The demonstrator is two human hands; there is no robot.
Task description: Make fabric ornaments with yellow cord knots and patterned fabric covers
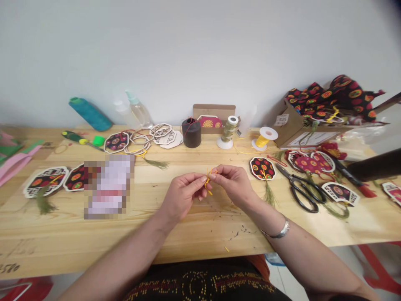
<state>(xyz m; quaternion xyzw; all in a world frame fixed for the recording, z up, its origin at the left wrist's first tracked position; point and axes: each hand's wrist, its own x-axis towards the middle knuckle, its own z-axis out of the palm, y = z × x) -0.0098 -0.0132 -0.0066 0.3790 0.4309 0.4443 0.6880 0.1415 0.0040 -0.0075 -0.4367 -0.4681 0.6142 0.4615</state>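
A small knotted piece of yellow cord (207,182) is held between my two hands above the middle of the wooden table. My left hand (187,191) pinches it from the left with thumb and forefinger. From the right, my right hand (233,184) pinches the same cord, its fingertips close to the left ones. A short yellow end hangs below the fingers. To the right of my hands lies a patterned ornament (262,168) with a green tassel (268,195). Black-handled scissors (302,190) rest farther right.
Along the wall stand a black thread cone (191,133), a yellow cord spool (266,138), clear bottles (139,113) and a cardboard box (288,129) of patterned fabric. More ornaments (46,182) lie left. A teal thread cone (90,113) lies at the back left.
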